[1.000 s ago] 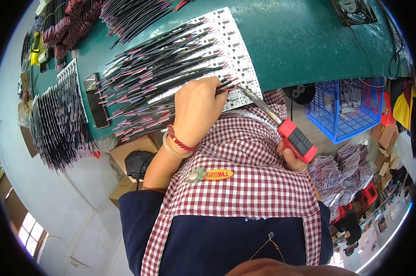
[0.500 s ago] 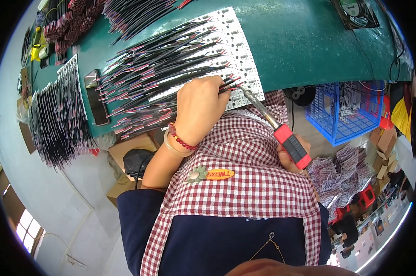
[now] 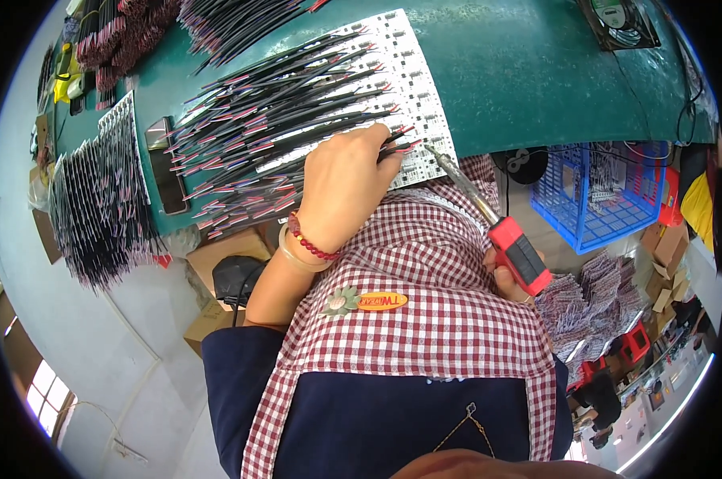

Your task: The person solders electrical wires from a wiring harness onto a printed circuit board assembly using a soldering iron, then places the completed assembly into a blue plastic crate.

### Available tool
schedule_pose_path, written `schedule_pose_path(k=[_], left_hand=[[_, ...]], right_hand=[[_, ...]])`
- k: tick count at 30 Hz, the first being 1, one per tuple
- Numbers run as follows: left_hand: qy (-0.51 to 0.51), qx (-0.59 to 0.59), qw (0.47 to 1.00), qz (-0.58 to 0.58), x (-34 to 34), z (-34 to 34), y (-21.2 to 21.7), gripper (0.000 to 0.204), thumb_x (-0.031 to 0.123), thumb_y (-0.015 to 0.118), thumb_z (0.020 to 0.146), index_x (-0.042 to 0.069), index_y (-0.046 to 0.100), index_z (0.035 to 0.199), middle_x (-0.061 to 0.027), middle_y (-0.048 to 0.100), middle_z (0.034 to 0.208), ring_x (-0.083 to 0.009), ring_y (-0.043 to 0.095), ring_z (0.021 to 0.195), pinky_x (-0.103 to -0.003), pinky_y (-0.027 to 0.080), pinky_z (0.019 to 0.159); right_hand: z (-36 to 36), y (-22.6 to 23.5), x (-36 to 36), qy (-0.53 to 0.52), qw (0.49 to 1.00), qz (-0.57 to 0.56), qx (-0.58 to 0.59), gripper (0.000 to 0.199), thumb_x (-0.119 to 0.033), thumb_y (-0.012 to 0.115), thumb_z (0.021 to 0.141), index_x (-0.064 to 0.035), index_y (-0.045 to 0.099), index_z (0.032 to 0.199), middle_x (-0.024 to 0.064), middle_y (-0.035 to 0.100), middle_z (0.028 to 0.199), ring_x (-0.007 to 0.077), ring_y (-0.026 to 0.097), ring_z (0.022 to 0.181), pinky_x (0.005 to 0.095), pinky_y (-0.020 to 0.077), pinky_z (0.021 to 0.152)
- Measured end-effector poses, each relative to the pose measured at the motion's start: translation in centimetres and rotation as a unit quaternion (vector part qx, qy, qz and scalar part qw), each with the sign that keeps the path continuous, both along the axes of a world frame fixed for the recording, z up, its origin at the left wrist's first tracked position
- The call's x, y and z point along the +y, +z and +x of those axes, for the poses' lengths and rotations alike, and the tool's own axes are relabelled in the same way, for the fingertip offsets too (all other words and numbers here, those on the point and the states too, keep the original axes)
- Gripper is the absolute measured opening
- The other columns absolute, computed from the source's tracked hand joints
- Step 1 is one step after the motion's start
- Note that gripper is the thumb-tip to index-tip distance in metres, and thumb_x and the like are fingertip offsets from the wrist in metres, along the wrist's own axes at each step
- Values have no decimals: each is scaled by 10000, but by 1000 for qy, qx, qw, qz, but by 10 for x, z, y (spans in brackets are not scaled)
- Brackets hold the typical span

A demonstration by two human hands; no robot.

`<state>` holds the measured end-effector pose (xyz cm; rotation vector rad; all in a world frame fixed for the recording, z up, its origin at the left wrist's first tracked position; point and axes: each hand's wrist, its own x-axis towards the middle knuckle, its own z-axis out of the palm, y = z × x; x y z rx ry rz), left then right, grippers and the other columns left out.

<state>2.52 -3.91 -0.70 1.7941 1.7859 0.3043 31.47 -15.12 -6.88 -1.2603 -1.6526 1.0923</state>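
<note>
My left hand [image 3: 347, 188] rests on a white circuit panel [image 3: 415, 96] on the green table [image 3: 536, 72], fingers pinched on a black wire with red end [image 3: 399, 144] near the panel's front edge. My right hand [image 3: 506, 279], mostly hidden behind a checked apron, grips the red handle of a soldering iron [image 3: 519, 254]. Its metal tip [image 3: 434, 152] points at the panel's near corner, close to the pinched wire. Many black and red wires [image 3: 281, 112] lie fanned across the panel.
More wired panels [image 3: 98, 199] hang over the table's left edge, beside a dark phone [image 3: 166, 164]. A blue wire basket [image 3: 608, 191] stands on the floor at right, with cardboard boxes [image 3: 225, 255] under the table and stacks of small boards [image 3: 592, 295] lower right.
The soldering iron tip has drawn slightly closer to the panel's near corner. My left hand stays on the wire, barely shifted.
</note>
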Motion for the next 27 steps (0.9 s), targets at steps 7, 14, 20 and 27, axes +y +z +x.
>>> schedule_pose_path(k=[7, 14, 20, 27], left_hand=[[-17, -22, 999, 17, 1, -3, -3, 136, 158, 662, 793, 28, 650, 831, -175, 647, 736, -373, 625, 686, -432, 477, 607], [-37, -14, 999, 6, 4, -5, -1, 131, 146, 662, 783, 26, 649, 832, -172, 647, 754, -369, 623, 720, -437, 474, 641], [-39, -8, 999, 5, 4, -4, -3, 133, 147, 665, 783, 23, 649, 826, -175, 646, 752, -368, 624, 714, -440, 472, 637], [-31, -2, 1000, -1, 4, -3, -3, 137, 150, 671, 784, 19, 645, 812, -176, 644, 745, -370, 626, 712, -443, 471, 632]], right_hand=[[1, -2, 4, 53, 998, -20, 10, 118, -58, 659, 718, 6, 656, 817, 107, 642, 738, 229, 639, 581, 310, 500, 507], [-2, -1, 5, 38, 997, 22, -56, 212, -35, 643, 655, 23, 663, 858, 110, 651, 760, 236, 639, 581, 327, 505, 508], [-1, 1, 4, 25, 998, -53, 2, 189, -16, 662, 627, 4, 655, 814, 100, 626, 714, 230, 607, 542, 316, 481, 486], [6, -6, -6, -4, 1000, -8, -23, 126, 8, 653, 648, -19, 651, 771, 93, 617, 688, 227, 605, 540, 314, 475, 480]])
